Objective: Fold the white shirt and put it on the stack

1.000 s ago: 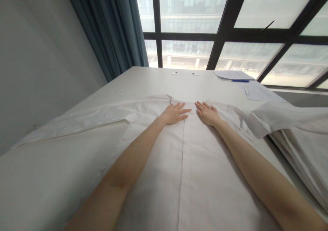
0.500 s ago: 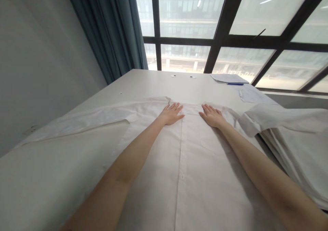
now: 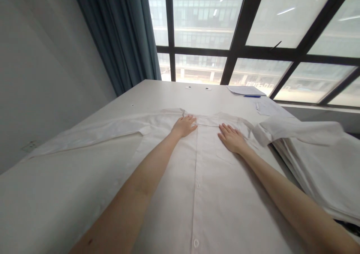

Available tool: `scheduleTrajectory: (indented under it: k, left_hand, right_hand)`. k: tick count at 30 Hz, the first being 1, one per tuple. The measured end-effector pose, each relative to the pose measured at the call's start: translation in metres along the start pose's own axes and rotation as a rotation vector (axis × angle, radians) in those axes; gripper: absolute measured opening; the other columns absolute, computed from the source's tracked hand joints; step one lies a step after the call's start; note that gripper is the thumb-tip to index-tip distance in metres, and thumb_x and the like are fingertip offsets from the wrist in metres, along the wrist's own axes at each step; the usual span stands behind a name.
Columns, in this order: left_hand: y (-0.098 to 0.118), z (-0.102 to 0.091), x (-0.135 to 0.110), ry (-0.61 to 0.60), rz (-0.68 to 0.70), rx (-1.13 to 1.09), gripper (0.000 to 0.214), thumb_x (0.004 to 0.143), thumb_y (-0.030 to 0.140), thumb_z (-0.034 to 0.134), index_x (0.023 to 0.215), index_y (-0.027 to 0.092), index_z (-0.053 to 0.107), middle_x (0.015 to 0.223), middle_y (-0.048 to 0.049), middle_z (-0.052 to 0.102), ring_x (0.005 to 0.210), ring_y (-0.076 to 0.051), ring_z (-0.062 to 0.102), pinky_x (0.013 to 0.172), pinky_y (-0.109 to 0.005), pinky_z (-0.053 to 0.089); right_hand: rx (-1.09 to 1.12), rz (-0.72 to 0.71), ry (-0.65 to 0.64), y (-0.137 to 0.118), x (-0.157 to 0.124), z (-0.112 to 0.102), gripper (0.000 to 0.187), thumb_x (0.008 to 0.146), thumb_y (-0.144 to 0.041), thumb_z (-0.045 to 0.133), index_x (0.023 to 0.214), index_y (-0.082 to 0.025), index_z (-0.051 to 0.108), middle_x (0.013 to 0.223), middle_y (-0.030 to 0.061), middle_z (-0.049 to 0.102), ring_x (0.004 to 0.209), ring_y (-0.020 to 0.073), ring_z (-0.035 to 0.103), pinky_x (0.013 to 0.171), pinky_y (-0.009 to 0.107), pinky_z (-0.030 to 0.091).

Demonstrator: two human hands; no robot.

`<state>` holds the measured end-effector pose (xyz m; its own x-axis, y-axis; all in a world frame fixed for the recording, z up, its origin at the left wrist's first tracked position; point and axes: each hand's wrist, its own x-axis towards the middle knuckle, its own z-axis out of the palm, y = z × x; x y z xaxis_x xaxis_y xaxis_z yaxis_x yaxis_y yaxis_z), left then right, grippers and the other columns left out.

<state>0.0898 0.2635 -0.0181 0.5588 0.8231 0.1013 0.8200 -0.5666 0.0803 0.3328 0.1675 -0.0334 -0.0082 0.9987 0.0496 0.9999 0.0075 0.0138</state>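
Observation:
A white button-front shirt (image 3: 208,179) lies spread on the white table, its collar end away from me and its button strip running down the middle. One sleeve stretches out to the left; the other goes right, over a pile of white cloth. My left hand (image 3: 184,126) rests flat near the collar, left of the button strip, with fingers extended. To the right of the strip, my right hand (image 3: 231,137) lies palm down on the upper chest, fingers stretched out. Neither hand grips the fabric.
The white table (image 3: 168,94) reaches to the window. Papers (image 3: 244,90) and a blue pen (image 3: 252,96) lie at its far right. Folded white cloth (image 3: 315,167) is piled at the right. A blue curtain (image 3: 120,32) hangs at the left beside a grey wall.
My right hand has slid down slightly from the collar toward the chest. My left hand stays near the collar. The view has shifted a little to the right.

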Motion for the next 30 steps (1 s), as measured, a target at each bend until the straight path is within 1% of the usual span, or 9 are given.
scheduleTrajectory:
  k: [4, 10, 13, 16, 19, 22, 24, 27, 30]
  left_hand:
    - [-0.002, -0.003, -0.023, 0.026, -0.036, 0.028, 0.046, 0.101, 0.032, 0.028, 0.143, 0.021, 0.044, 0.154, -0.0079, 0.038, 0.143, -0.019, 0.033, 0.116, -0.038, 0.027]
    - [-0.045, -0.011, -0.086, -0.079, -0.078, 0.060, 0.056, 0.101, 0.047, 0.027, 0.152, 0.023, 0.030, 0.160, -0.0079, 0.023, 0.148, -0.027, 0.022, 0.116, -0.050, 0.022]
    - [-0.065, -0.017, -0.110, -0.103, -0.108, 0.070, 0.058, 0.101, 0.049, 0.024, 0.153, 0.024, 0.027, 0.161, -0.0077, 0.019, 0.149, -0.025, 0.018, 0.117, -0.048, 0.020]
    - [-0.073, -0.019, -0.119, -0.099, -0.125, 0.073, 0.059, 0.101, 0.050, 0.022, 0.154, 0.023, 0.026, 0.161, -0.0079, 0.018, 0.149, -0.024, 0.017, 0.118, -0.045, 0.019]
    - [-0.070, -0.020, -0.118, -0.075, -0.133, 0.080, 0.059, 0.101, 0.049, 0.022, 0.153, 0.021, 0.027, 0.161, -0.0095, 0.020, 0.148, -0.025, 0.019, 0.117, -0.045, 0.021]
    - [-0.063, -0.024, -0.118, -0.028, -0.131, 0.098, 0.055, 0.101, 0.046, 0.027, 0.149, 0.020, 0.035, 0.158, -0.0117, 0.028, 0.146, -0.026, 0.027, 0.116, -0.047, 0.023]
    - [-0.054, -0.027, -0.119, -0.001, -0.094, 0.108, 0.046, 0.101, 0.037, 0.031, 0.142, 0.022, 0.046, 0.153, -0.0099, 0.040, 0.142, -0.023, 0.035, 0.117, -0.043, 0.022]
    - [-0.033, -0.026, -0.123, 0.004, -0.009, 0.103, 0.041, 0.100, 0.024, 0.031, 0.133, 0.025, 0.056, 0.143, -0.0039, 0.054, 0.134, -0.015, 0.046, 0.117, -0.031, 0.024]
    - [-0.008, -0.018, -0.131, 0.003, 0.020, 0.093, 0.044, 0.101, 0.031, 0.034, 0.141, 0.020, 0.049, 0.150, -0.0082, 0.045, 0.139, -0.018, 0.040, 0.115, -0.033, 0.028]
  right_hand:
    - [0.002, 0.010, -0.002, 0.001, 0.001, -0.002, 0.061, 0.099, -0.047, 0.018, 0.154, -0.022, 0.027, 0.161, 0.0047, 0.023, 0.146, 0.0232, 0.024, 0.116, 0.046, 0.023]
    - [0.009, 0.021, 0.033, -0.003, -0.004, -0.005, 0.060, 0.099, -0.047, 0.020, 0.153, -0.022, 0.031, 0.160, 0.0049, 0.028, 0.145, 0.0237, 0.028, 0.115, 0.047, 0.025]
    - [0.009, 0.031, 0.066, -0.004, -0.007, -0.007, 0.057, 0.099, -0.043, 0.023, 0.150, -0.022, 0.037, 0.157, 0.0056, 0.034, 0.141, 0.0261, 0.034, 0.113, 0.050, 0.028]
    - [0.012, 0.024, 0.104, -0.004, -0.008, -0.013, 0.052, 0.098, -0.036, 0.026, 0.146, -0.022, 0.044, 0.153, 0.0069, 0.041, 0.137, 0.0256, 0.040, 0.109, 0.049, 0.033]
    - [0.013, 0.002, 0.144, -0.007, -0.008, -0.022, 0.048, 0.097, -0.030, 0.030, 0.137, -0.018, 0.052, 0.145, 0.0122, 0.051, 0.131, 0.0265, 0.047, 0.105, 0.047, 0.037]
    - [0.010, -0.052, 0.185, -0.020, -0.015, -0.032, 0.042, 0.094, -0.021, 0.035, 0.128, -0.013, 0.059, 0.138, 0.0162, 0.056, 0.130, 0.0278, 0.047, 0.107, 0.048, 0.032]
    - [0.015, -0.089, 0.209, -0.035, -0.026, -0.035, 0.041, 0.093, -0.016, 0.037, 0.128, -0.013, 0.059, 0.141, 0.0156, 0.054, 0.134, 0.0274, 0.041, 0.110, 0.047, 0.028]
    - [0.034, -0.145, 0.204, -0.061, -0.049, -0.032, 0.041, 0.094, -0.020, 0.038, 0.131, -0.017, 0.057, 0.144, 0.0115, 0.051, 0.137, 0.0263, 0.038, 0.109, 0.045, 0.030]
    - [0.058, -0.186, 0.165, -0.079, -0.070, -0.023, 0.043, 0.098, -0.027, 0.033, 0.135, -0.021, 0.054, 0.147, 0.0086, 0.050, 0.138, 0.0233, 0.038, 0.109, 0.044, 0.033]
